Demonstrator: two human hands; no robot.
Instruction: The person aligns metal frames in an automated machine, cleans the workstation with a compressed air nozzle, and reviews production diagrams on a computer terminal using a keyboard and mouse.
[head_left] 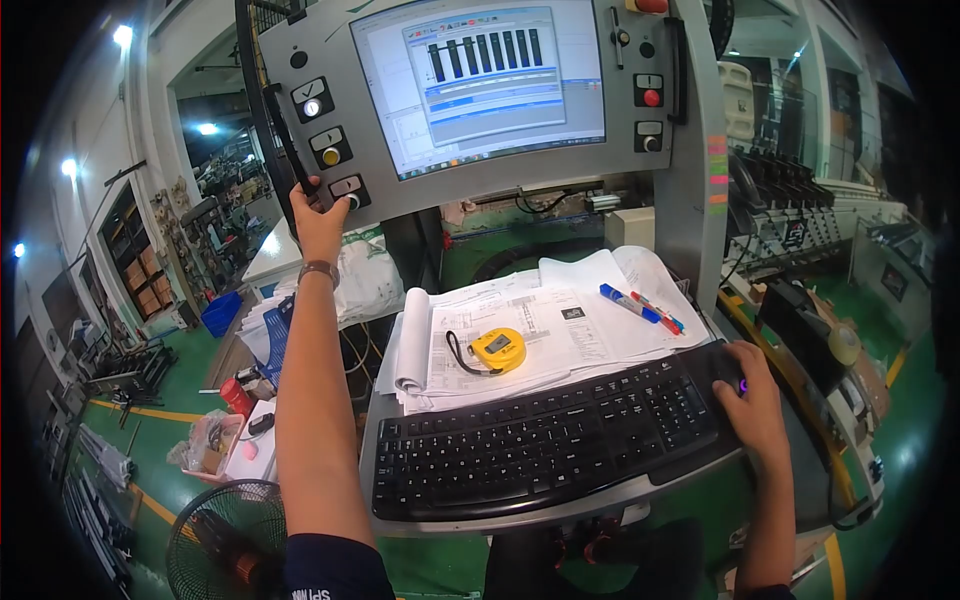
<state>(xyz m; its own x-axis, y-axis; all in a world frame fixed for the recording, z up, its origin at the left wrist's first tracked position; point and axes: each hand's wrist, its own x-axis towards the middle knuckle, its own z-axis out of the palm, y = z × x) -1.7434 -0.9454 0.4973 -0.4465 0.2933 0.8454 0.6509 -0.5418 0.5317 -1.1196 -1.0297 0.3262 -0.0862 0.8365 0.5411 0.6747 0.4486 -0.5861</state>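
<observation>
My left hand (pixel 319 222) is at the lower left corner of the grey control panel (pixel 440 192). Its fingers curl round the lower end of a black handle (pixel 284 145), while the thumb reaches onto a push button (pixel 350 201). At the right end of the tray, my right hand (pixel 755 405) rests over a dark computer mouse (pixel 740 384) with a purple light, mostly hidden by the palm. Beside it lies a black keyboard (pixel 550 440). The panel's screen (pixel 490 130) shows a window with a row of dark upright bars.
Behind the keyboard are printed papers (pixel 560 335), a yellow tape measure (pixel 498 349) with a black strap, a blue marker (pixel 630 302) and red pens (pixel 657 312). A black fan (pixel 228 545) stands at lower left, near a box of small items (pixel 215 447). Machinery (pixel 790 210) stands to the right.
</observation>
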